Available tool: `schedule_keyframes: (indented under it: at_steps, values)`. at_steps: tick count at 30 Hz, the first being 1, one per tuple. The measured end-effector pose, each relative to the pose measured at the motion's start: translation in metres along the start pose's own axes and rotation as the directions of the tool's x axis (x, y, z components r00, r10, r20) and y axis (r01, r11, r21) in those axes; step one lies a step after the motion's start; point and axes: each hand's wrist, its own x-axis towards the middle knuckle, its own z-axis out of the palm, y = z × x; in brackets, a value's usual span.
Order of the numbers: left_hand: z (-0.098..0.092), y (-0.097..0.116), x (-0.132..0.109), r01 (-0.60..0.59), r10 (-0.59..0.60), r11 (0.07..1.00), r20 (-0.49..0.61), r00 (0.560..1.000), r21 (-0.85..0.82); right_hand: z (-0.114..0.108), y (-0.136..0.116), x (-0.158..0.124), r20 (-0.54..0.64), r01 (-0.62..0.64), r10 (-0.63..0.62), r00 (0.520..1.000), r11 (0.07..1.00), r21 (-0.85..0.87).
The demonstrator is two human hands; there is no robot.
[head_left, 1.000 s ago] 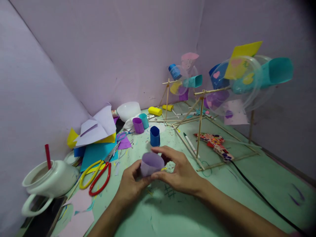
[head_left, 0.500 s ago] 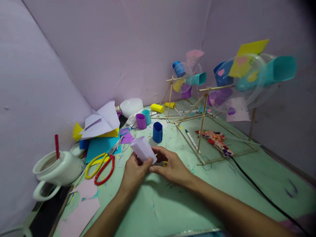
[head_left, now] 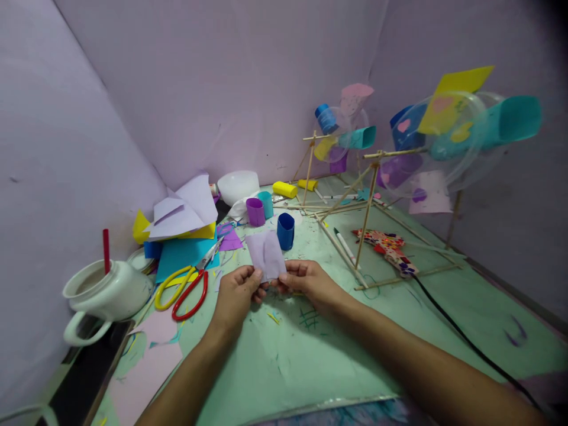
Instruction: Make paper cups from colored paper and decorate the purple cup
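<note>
A small pale lilac piece of paper [head_left: 267, 254] is held up between my two hands, its near edge pinched at both corners. My left hand [head_left: 239, 294] grips the left corner with thumb on top and fingers beneath. On the right corner, my right hand [head_left: 306, 281] pinches in the same way. Just behind the paper stands a dark blue paper tube [head_left: 286, 232]. Farther back, a purple paper tube [head_left: 255, 212] and a teal paper tube [head_left: 266, 205] stand side by side. Scissors [head_left: 190, 293] with one yellow and one red handle lie left of my hands.
A white pot [head_left: 110, 293] holding a red stick is at the left, near stacked coloured paper [head_left: 186, 213]. Stick frames carrying plastic wheels with paper cups [head_left: 457, 136] stand at the right. A patterned glue gun [head_left: 390, 251] trails a black cord. A white bowl [head_left: 238, 187] sits behind.
The lilac paper, earlier tilted and shaped like an open tube, now looks flatter and faces me. My right hand has shifted its pinch to the paper's right corner.
</note>
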Motion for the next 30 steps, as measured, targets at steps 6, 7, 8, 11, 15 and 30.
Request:
schedule_keyframes:
  at_steps: [6, 7, 8, 11, 15, 30]
  values:
    - [0.002, 0.001, -0.004, -0.027, 0.029, 0.999, -0.040, 0.999, 0.032, 0.000, -0.003, -0.003, -0.059, -0.062, 0.060, 0.996, 0.998, -0.033]
    - [0.002, 0.000, -0.004, -0.032, 0.034, 0.999, -0.043, 0.999, 0.040, -0.001, -0.003, -0.004, -0.066, -0.058, 0.055, 0.996, 0.997, -0.042]
    - [0.002, 0.000, -0.005, -0.037, 0.040, 0.998, -0.044, 0.998, 0.050, -0.001, -0.003, -0.003, -0.073, -0.048, 0.044, 0.996, 0.998, -0.049]
    - [0.004, -0.002, -0.008, -0.057, 0.059, 0.994, -0.024, 0.998, 0.089, -0.003, -0.002, -0.001, -0.103, 0.011, -0.016, 0.995, 0.999, -0.048]
    - [0.006, 0.000, -0.012, -0.095, 0.091, 0.984, 0.034, 0.995, 0.149, -0.005, 0.005, 0.003, -0.141, 0.048, -0.052, 0.989, 0.998, -0.036]
    - [0.002, -0.016, -0.004, -0.068, 0.055, 0.979, 0.074, 0.996, 0.192, -0.001, 0.002, 0.000, -0.160, -0.046, 0.043, 0.986, 0.999, -0.014]
